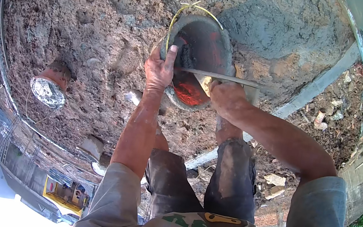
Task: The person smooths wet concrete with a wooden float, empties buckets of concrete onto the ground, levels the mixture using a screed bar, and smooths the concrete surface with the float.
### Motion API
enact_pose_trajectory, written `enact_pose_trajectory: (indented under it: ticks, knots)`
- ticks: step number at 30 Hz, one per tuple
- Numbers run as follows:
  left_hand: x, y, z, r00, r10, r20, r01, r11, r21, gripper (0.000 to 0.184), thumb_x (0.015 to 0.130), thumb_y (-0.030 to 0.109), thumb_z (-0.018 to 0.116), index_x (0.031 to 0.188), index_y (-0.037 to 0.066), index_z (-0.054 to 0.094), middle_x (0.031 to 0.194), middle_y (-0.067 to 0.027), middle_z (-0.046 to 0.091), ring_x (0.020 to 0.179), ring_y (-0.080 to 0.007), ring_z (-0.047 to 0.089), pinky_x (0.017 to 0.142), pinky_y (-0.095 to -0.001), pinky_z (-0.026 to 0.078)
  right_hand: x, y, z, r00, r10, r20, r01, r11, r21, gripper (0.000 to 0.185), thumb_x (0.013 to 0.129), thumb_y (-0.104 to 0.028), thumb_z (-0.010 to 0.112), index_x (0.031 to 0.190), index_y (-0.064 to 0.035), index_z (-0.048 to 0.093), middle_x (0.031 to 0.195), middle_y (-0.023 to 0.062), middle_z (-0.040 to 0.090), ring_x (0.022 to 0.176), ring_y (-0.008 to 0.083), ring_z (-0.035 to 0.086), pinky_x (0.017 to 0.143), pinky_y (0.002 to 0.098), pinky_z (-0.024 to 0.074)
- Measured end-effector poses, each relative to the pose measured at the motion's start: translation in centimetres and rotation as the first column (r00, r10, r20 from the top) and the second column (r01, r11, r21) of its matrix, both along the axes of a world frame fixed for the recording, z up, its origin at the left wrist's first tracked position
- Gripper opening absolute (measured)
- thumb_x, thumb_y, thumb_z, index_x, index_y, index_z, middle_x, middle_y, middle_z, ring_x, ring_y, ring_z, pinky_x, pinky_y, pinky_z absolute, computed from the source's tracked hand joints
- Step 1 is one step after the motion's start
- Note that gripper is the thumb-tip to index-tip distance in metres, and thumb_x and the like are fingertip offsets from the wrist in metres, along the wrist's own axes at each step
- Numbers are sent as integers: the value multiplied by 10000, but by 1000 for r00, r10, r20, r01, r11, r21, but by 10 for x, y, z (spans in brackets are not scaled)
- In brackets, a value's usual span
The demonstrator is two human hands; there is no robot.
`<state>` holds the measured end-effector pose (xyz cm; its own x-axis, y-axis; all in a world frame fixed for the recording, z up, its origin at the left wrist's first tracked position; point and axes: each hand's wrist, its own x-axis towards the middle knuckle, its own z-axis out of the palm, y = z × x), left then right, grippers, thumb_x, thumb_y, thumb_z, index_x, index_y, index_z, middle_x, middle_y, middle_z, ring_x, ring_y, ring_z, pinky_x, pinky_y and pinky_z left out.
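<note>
A mortar-crusted bucket [209,36] with a red inside lies tilted, its mouth facing me. Dark wet residue clings to its inner wall, and a yellow cord [175,19] loops over its rim. My left hand [159,69] grips the rim on the left side, thumb on top. My right hand [228,98] is closed around the handle of a flat plastering trowel [245,82], whose long blade I see nearly edge-on. The blade spans the bucket's mouth, partly inside it. Most of the handle is hidden by my fingers.
Rough brown, lumpy ground surrounds the bucket, with a smooth grey wet mortar patch [274,30] beyond it. Another bucket [50,85], whitish on its end, lies at left. A pale concrete edge [308,94] and rubble [321,119] run along the right.
</note>
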<state>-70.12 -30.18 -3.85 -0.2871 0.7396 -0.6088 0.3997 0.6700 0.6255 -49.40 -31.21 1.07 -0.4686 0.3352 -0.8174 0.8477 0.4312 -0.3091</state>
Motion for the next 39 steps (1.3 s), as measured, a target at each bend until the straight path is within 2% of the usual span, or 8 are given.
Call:
enact_pose_trajectory:
  ticks: [3, 6, 10, 13, 18, 27, 28, 39]
  knots:
    - [2, -7, -8, 997, 61, 50, -63, 998, 26, 458, 887, 420, 625, 1140, 39, 635, 974, -124, 682, 919, -217, 631, 869, -335, 468, -1, 23, -28, 999, 13, 31, -21, 965, 262, 253, 842, -119, 569, 1042, 34, 594, 830, 95, 694, 743, 205, 691, 554, 371, 538]
    - [-2, -13, -22, 987, 60, 147, -77, 990, 115, 447, 878, 382, 640, 1151, 28, 627, 994, -121, 678, 925, -213, 630, 872, -337, 467, -22, 30, -33, 966, 212, 147, -217, 976, 19, 231, 839, -118, 587, 1021, 19, 629, 874, 102, 698, 767, 210, 691, 581, 376, 550]
    - [3, -6, -13, 998, 8, 70, -10, 1000, 29, 439, 832, 283, 650, 1174, 13, 606, 1047, -139, 665, 970, -231, 623, 899, -339, 457, -30, -26, -17, 994, -39, 102, 36, 999, 28, 185, 805, -135, 624, 930, -18, 693, 899, 119, 700, 863, 243, 698, 626, 394, 562]
    - [7, -11, -24, 1000, -16, 26, 15, 999, 36, 479, 759, 195, 629, 1206, 27, 589, 1148, -181, 617, 1048, -281, 595, 931, -346, 443, -29, -9, -7, 986, -78, 149, 129, 918, -376, 234, 809, -130, 617, 995, 2, 671, 948, 137, 690, 951, 283, 682, 707, 415, 559]
    - [-5, -14, -31, 994, -19, 111, 16, 1000, 27, 523, 710, 107, 582, 1226, 19, 582, 1115, -191, 636, 967, -290, 622, 902, -343, 464, 22, 1, -21, 996, -41, 77, 47, 995, -84, 395, 859, -187, 587, 1218, -21, 580, 1142, 171, 648, 1013, 320, 657, 808, 449, 532]
    - [26, -6, 133, 1000, 11, 15, -12, 999, 38, 422, 717, 30, 527, 1118, -45, 635, 865, -63, 684, 739, -118, 585, 719, -271, 494, 32, 48, 69, 975, -105, 194, 94, 993, 65, 384, 883, -136, 520, 1209, 63, 478, 1046, 205, 665, 951, 294, 675, 786, 426, 537]
    - [19, 4, 143, 995, 14, 98, -32, 982, 188, 546, 713, 6, 517, 1256, -9, 569, 1032, -183, 690, 876, -193, 654, 839, -313, 492, 27, 53, 79, 962, -198, 186, 191, 980, 56, 397, 887, -132, 513, 1224, 72, 470, 1049, 206, 666, 962, 298, 673, 796, 421, 536]
    - [-30, 86, 458, 993, -113, 37, 76, 840, 536, 511, 676, 18, 559, 1180, -34, 626, 1194, -164, 641, 1194, -236, 546, 1052, -344, 362, -12, 93, 335, 886, -418, -199, 432, 901, 32, 255, 718, -116, 590, 927, -14, 693, 899, 207, 688, 893, 319, 679, 772, 412, 541]
